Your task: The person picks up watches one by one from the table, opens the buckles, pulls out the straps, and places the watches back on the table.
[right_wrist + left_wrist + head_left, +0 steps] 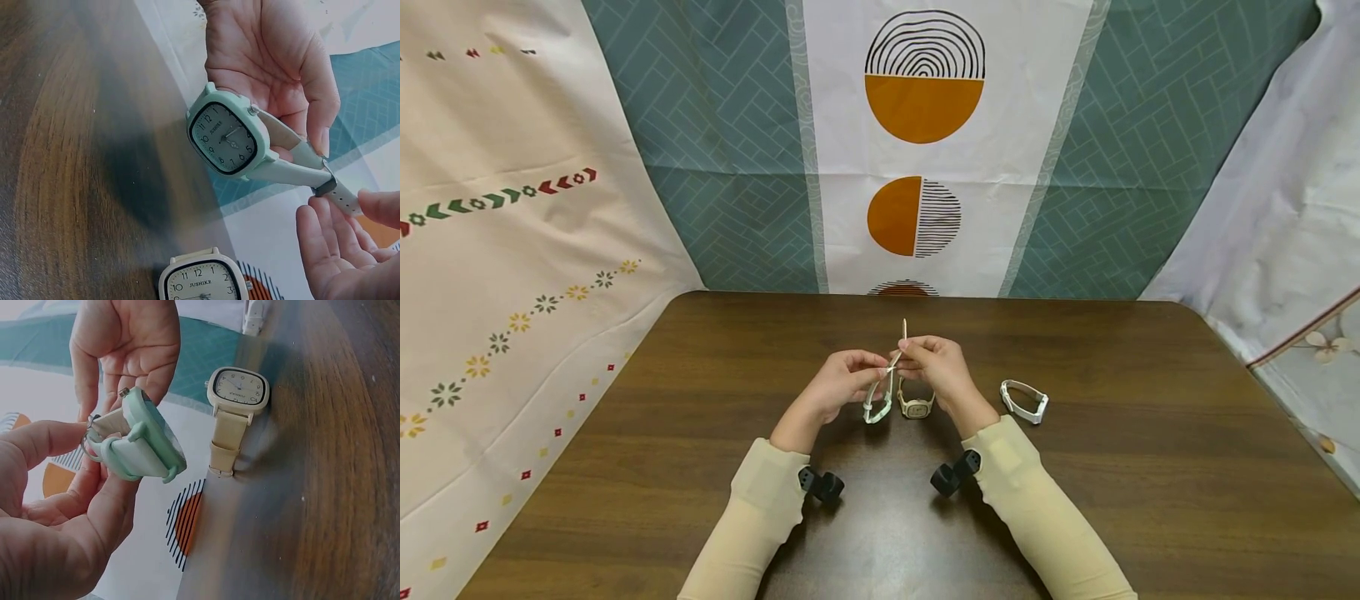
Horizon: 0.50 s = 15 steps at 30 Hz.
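A mint green wristwatch point(228, 139) with a square dial hangs above the table, its strap closed in a loop through the buckle point(326, 186). My left hand point(842, 385) pinches the strap by the buckle between thumb and fingers. With thumb and fingertips, my right hand point(943, 367) grips the strap's loose, holed end point(345, 201); in the head view that end points up past the fingers. Below the hands, a cream wristwatch point(917, 409) sits on the table, its dial facing me and its strap looped behind.
A white wristwatch point(1024, 402) with its strap in a loop lies to the right of my right hand. The dark wooden table point(1150, 483) runs back to a patterned cloth point(730, 150) hanging behind it. Light cloths hang on both sides.
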Motion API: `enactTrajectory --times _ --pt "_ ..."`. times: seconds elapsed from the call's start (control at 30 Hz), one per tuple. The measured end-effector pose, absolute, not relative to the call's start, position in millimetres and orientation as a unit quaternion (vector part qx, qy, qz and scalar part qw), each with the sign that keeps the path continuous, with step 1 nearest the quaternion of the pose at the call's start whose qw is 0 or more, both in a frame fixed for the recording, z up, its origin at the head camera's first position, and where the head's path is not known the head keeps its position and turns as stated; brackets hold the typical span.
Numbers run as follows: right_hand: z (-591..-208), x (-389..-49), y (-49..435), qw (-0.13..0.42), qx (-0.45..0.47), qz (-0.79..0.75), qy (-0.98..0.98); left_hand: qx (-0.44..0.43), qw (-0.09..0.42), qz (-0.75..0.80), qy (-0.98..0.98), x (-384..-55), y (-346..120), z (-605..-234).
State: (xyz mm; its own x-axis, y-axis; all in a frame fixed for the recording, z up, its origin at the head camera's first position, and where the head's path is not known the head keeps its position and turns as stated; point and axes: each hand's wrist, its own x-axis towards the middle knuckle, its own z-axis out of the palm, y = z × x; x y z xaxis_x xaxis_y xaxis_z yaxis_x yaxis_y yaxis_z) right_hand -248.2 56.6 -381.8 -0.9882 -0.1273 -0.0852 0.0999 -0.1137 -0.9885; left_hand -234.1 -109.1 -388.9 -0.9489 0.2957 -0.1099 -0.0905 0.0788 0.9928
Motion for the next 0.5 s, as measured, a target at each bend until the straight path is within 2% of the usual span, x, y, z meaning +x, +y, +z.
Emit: enactTrajectory --times 0.5 --pt "-382.9 -246.4 53.4 0.081 -0.019 -0.741 0.666 0.090 0.169 0.660 0.727 -233.4 -111.3 -389.2"
